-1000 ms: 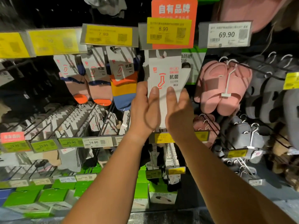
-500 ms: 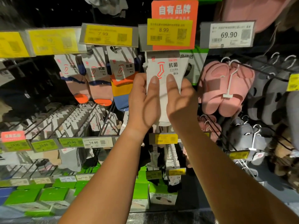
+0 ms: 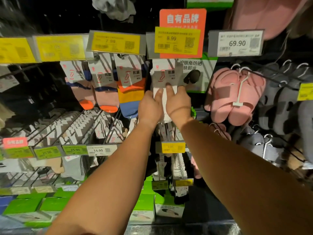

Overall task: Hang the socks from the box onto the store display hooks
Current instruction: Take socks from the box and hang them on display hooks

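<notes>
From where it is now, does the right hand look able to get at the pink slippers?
Probably yes. The right hand grips the white socks, and the pink slippers hang just beside them on the same level with nothing between; it would have to let go first.

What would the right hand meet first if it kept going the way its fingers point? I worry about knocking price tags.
Probably the white sock pack's card, which the right hand already touches; beyond it, the yellow 8.99 price tag. Depth is unclear.
</notes>
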A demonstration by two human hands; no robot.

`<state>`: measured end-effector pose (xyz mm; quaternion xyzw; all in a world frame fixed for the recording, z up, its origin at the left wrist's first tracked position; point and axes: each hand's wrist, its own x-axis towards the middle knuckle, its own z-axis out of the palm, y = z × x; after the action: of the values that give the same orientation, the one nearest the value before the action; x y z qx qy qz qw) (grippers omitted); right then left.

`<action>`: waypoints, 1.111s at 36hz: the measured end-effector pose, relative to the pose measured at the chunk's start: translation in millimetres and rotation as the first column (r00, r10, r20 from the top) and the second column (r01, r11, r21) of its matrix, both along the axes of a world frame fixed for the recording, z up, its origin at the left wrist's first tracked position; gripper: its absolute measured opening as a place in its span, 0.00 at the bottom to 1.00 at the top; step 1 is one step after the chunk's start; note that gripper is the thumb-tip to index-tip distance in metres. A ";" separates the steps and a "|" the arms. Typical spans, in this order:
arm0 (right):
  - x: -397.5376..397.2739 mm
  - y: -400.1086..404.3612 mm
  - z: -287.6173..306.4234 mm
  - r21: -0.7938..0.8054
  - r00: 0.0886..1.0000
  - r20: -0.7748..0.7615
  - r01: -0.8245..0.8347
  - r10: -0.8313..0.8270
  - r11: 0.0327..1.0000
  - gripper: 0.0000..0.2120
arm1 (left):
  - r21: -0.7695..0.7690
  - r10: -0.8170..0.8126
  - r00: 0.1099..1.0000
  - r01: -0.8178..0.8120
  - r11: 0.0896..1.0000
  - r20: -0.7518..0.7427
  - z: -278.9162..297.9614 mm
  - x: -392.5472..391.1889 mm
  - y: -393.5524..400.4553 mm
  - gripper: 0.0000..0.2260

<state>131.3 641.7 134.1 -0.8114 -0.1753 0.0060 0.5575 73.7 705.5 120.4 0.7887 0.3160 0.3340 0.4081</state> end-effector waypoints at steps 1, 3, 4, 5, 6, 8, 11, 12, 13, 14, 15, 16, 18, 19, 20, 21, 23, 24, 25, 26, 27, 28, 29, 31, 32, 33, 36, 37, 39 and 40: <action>-1.6 -0.6 -5.0 -0.026 1.000 -0.010 0.006 -0.006 1.000 0.23 | -0.007 -0.005 1.000 0.005 1.000 -0.006 -4.4 -2.1 -0.2 0.19; -4.0 -5.1 -19.1 -0.150 1.000 -0.028 -0.011 0.007 0.989 0.24 | -0.015 -0.026 0.998 0.025 1.000 -0.061 -12.8 -7.3 -0.5 0.18; -7.9 -9.9 -24.5 -0.206 0.999 -0.032 -0.027 0.021 0.978 0.24 | -0.012 -0.037 0.994 0.036 0.999 -0.104 -17.3 -9.9 0.3 0.17; -7.7 -14.1 -31.9 -0.266 1.000 -0.018 -0.020 0.016 0.964 0.23 | 0.001 -0.043 0.987 0.043 0.999 -0.157 -21.2 -12.8 1.1 0.16; -7.1 -18.2 -38.1 -0.266 1.000 -0.029 -0.018 0.011 0.964 0.23 | 0.021 -0.040 0.975 0.046 0.999 -0.217 -24.8 -15.8 1.9 0.16; -11.1 -25.3 -45.5 -0.273 0.999 -0.028 -0.026 0.020 0.962 0.24 | 0.074 -0.025 0.952 0.050 0.996 -0.306 -30.9 -23.0 3.8 0.16; -22.0 -34.8 -55.3 -0.254 0.998 0.045 0.042 -0.032 0.966 0.22 | 0.160 -0.011 0.939 0.070 0.985 -0.345 -33.4 -35.6 1.6 0.16; -27.0 -40.6 -57.0 -0.242 0.996 0.077 0.067 -0.050 0.968 0.20 | 0.181 -0.025 0.939 0.092 0.979 -0.342 -32.9 -37.6 -0.1 0.15; -31.3 -46.4 -59.3 -0.237 0.992 0.108 0.092 -0.067 0.967 0.19 | 0.198 -0.054 0.941 0.127 0.972 -0.333 -32.1 -38.7 -4.3 0.14; -36.7 -54.9 -60.7 -0.254 0.988 0.123 0.118 -0.089 0.960 0.18 | 0.211 -0.096 0.940 0.172 0.962 -0.327 -31.0 -38.6 -10.0 0.13; -41.0 -63.8 -64.0 -0.278 0.985 0.127 0.150 -0.118 0.949 0.18 | 0.229 -0.139 0.935 0.221 0.948 -0.327 -30.5 -37.3 -18.3 0.11; -46.0 -74.9 -67.0 -0.296 0.980 0.125 0.187 -0.156 0.937 0.18 | 0.240 -0.180 0.922 0.271 0.932 -0.344 -30.5 -36.0 -28.7 0.10; -59.9 -103.9 -76.7 -0.315 0.962 0.132 0.271 -0.240 0.910 0.16 | 0.229 -0.285 0.870 0.397 0.889 -0.401 -32.4 -35.3 -56.1 0.10; -69.4 -122.3 -81.3 -0.316 0.948 0.143 0.316 -0.284 0.895 0.16 | 0.216 -0.353 0.843 0.463 0.859 -0.406 -34.9 -35.8 -73.1 0.10; -79.5 -142.2 -87.7 -0.317 0.935 0.121 0.356 -0.335 0.879 0.16 | 0.200 -0.419 0.812 0.527 0.826 -0.407 -38.9 -37.1 -91.5 0.11; -90.2 -165.2 -94.2 -0.332 0.916 0.084 0.396 -0.391 0.856 0.17 | 0.199 -0.477 0.773 0.590 0.782 -0.417 -46.0 -37.5 -111.0 0.13; -116.9 -219.2 -108.2 -0.427 0.867 0.019 0.457 -0.498 0.780 0.19 | 0.174 -0.581 0.657 0.721 0.671 -0.480 -64.3 -42.3 -158.0 0.15; -131.4 -248.5 -114.3 -0.487 0.843 0.001 0.470 -0.537 0.737 0.19 | 0.137 -0.627 0.597 0.770 0.623 -0.501 -73.6 -46.6 -183.4 0.16; -146.0 -278.3 -121.3 -0.538 0.813 -0.022 0.481 -0.582 0.692 0.20 | 0.100 -0.667 0.532 0.814 0.572 -0.522 -83.7 -51.6 -210.3 0.17; -163.4 -306.7 -125.5 -0.578 0.770 -0.049 0.497 -0.636 0.647 0.21 | 0.064 -0.702 0.466 0.853 0.518 -0.539 -92.0 -58.3 -237.0 0.18; -182.6 -335.5 -131.4 -0.604 0.717 -0.067 0.524 -0.694 0.601 0.23 | 0.015 -0.747 0.398 0.887 0.462 -0.532 -99.1 -67.7 -265.6 0.19; -201.2 -360.9 -137.2 -0.619 0.667 -0.073 0.553 -0.742 0.558 0.23 | -0.031 -0.779 0.328 0.913 0.406 -0.535 -106.0 -78.3 -291.8 0.19; -220.2 -384.3 -142.9 -0.627 0.606 -0.062 0.594 -0.793 0.503 0.22 | -0.062 -0.799 0.256 0.938 0.342 -0.545 -111.1 -90.5 -317.1 0.18; -257.8 -427.1 -154.6 -0.642 0.473 -0.068 0.653 -0.878 0.402 0.21 | -0.065 -0.813 0.146 0.973 0.220 -0.563 -121.0 -114.2 -364.7 0.17; -276.7 -445.0 -158.9 -0.648 0.413 -0.091 0.666 -0.906 0.369 0.21 | -0.055 -0.814 0.104 0.985 0.164 -0.571 -124.3 -126.5 -387.4 0.17; -289.4 -457.3 -165.0 -0.650 0.367 -0.109 0.677 -0.924 0.346 0.22 | -0.057 -0.812 0.067 0.991 0.123 -0.579 -128.0 -134.0 -402.9 0.17; -333.1 -495.8 -175.3 -0.651 0.233 -0.140 0.710 -0.962 0.267 0.24 | -0.079 -0.801 -0.029 0.997 0.023 -0.599 -134.6 -161.3 -458.5 0.16; -345.7 -509.6 -179.7 -0.658 0.196 -0.150 0.712 -0.969 0.245 0.24 | -0.088 -0.791 -0.062 0.996 -0.011 -0.609 -136.4 -170.8 -477.3 0.16; -366.2 -535.9 -186.1 -0.658 0.143 -0.177 0.719 -0.974 0.225 0.25 | -0.088 -0.770 -0.109 0.994 -0.070 -0.629 -138.5 -187.5 -511.5 0.17; -374.0 -548.7 -188.8 -0.656 0.130 -0.192 0.720 -0.973 0.226 0.25 | -0.106 -0.766 -0.132 0.991 -0.083 -0.629 -141.1 -193.4 -526.6 0.17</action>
<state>-242.7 93.0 -54.7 -0.8033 0.5187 -0.0404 0.2897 -119.7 178.9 -20.7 0.8894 -0.3219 -0.2200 0.2387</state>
